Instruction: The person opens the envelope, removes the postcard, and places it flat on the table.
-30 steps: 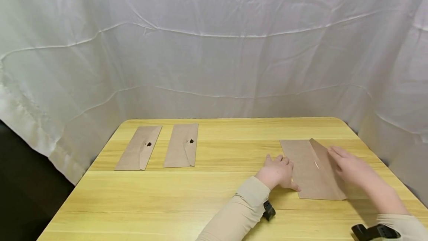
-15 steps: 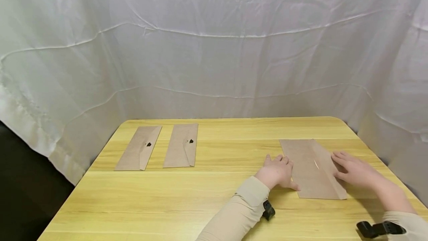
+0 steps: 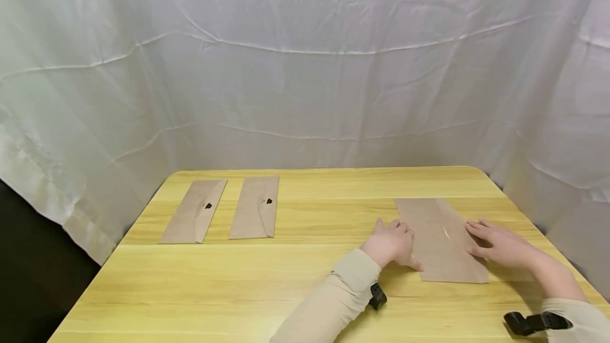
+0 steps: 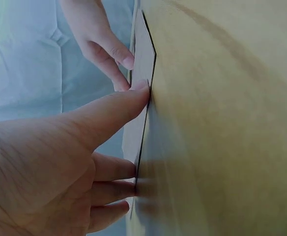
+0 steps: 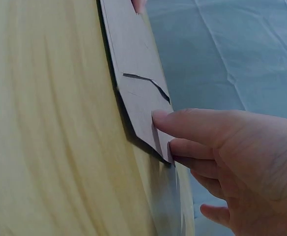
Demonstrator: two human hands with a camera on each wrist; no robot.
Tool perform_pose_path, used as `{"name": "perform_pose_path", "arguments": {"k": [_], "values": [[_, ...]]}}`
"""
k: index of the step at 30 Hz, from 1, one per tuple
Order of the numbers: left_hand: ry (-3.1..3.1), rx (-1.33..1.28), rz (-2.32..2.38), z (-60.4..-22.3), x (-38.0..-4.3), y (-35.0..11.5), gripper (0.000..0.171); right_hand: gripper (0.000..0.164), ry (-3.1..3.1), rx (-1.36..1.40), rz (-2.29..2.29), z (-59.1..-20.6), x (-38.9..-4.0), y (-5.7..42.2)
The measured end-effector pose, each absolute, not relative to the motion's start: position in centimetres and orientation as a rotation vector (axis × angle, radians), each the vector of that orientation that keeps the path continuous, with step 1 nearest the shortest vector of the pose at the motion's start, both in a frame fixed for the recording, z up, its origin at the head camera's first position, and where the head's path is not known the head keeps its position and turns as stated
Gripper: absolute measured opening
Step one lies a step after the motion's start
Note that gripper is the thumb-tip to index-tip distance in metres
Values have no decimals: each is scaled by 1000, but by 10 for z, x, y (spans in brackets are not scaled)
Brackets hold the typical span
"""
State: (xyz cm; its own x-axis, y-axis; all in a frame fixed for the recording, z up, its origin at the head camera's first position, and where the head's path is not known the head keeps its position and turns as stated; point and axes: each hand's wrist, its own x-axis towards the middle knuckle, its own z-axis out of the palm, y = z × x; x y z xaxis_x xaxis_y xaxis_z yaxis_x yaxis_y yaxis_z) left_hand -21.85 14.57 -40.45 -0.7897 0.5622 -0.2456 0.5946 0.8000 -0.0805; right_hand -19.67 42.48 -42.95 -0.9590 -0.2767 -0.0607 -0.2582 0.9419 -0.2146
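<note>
A brown paper envelope (image 3: pixel 429 242) lies on the right part of the table, its pointed flap (image 3: pixel 459 242) spread out to the right. Midway along it is a short slit (image 5: pixel 146 78), dark in the right wrist view. My left hand (image 3: pixel 391 245) has its fingers spread along the envelope's left edge, with the thumb (image 4: pixel 133 96) resting at that edge. On the opposite side, my right hand (image 3: pixel 505 245) touches the flap with outstretched fingers. Its thumb (image 5: pixel 175 120) lies on the paper and the index finger is right at the flap's edge.
Two closed brown envelopes, one farther left (image 3: pixel 190 213) and one beside it (image 3: pixel 252 210), lie at the back left, each with a small black print. They rest on a yellow wood-grain table (image 3: pixel 190 290). A pale curtain (image 3: pixel 305 94) hangs behind it.
The flap has come down from a raised tilt to lie nearly flat. My right hand has shifted slightly with it, while the left hand keeps its place at the envelope's edge.
</note>
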Motion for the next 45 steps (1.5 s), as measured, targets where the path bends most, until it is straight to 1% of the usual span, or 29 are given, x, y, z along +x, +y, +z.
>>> {"name": "perform_pose_path", "arguments": {"k": [4, 10, 17, 24, 27, 36, 45], "values": [[2789, 1020, -234, -405, -221, 148, 75, 77, 2991, -397, -345, -430, -197, 423], [2736, 1190, -311, -404, -223, 164, 78, 76, 2991, -397, -358, -429, -196, 421], [2645, 1307, -367, -399, -220, 191, 68, 77, 2989, -378, -341, -426, -197, 421], [2477, 1388, -387, -403, -217, 215, 72, 71, 3008, -439, -326, -430, -197, 421], [2449, 1376, -375, -406, -215, 220, 68, 69, 3012, -458, -317, -433, -197, 421], [2476, 1338, -275, -405, -222, 226, 58, 72, 2979, -400, -392, -433, -199, 420], [2534, 1326, -313, -406, -224, 226, 56, 71, 2985, -396, -394, -430, -198, 417]]}}
